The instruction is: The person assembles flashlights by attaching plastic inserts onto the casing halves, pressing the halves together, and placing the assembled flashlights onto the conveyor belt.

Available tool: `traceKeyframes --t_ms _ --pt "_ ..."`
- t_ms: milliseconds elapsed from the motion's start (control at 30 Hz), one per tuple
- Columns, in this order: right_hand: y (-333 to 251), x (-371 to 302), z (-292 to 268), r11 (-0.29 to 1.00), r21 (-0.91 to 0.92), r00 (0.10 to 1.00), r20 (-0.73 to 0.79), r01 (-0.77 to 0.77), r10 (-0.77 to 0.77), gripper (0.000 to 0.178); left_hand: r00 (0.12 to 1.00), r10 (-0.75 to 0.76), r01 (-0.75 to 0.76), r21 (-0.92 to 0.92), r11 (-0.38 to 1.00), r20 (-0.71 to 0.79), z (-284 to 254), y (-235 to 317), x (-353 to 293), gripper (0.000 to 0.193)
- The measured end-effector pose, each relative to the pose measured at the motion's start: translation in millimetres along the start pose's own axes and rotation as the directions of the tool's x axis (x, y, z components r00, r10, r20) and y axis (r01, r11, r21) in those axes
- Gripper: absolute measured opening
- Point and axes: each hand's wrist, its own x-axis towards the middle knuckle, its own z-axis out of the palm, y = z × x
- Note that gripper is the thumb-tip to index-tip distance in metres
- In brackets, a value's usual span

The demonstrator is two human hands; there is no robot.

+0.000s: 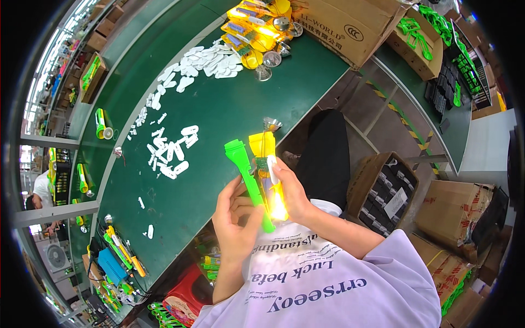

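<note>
The left hand [235, 212] is grasping a long green shell [238, 155], its fingers and thumb closing around the lower part. The right hand [293, 192] is gripping a yellow shell [262, 144] just beside it, the thumb lying along a white strip [273, 170] on its side. A bright glow is showing at the lower end of the yellow shell, and a silver cup [272, 124] is sitting at its upper end. Both shells are being held upright-side by side near the edge of the green table [284, 93]. Beyond them, loose white pieces [190, 131] are lying scattered on the table; farther off, a white heap [219, 61] is resting beside stacked yellow shells [252, 27], with a cardboard box [339, 27] standing to their right.
</note>
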Motion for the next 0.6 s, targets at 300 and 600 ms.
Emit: traceKeyframes --t_ms 300,600 --pt "-2.4 -6.7 8.7 0.943 -0.300 0.987 -0.021 0.145 -0.159 0.032 0.996 -0.050 0.041 0.130 0.991 0.072 0.9 -7.2 6.2 0.058" --pt "-9.7 -6.8 8.1 0.999 -0.041 0.998 -0.057 0.024 -0.026 0.046 0.998 -0.031 0.044 -0.220 0.974 0.059 -21.1 -12.6 9.5 0.057"
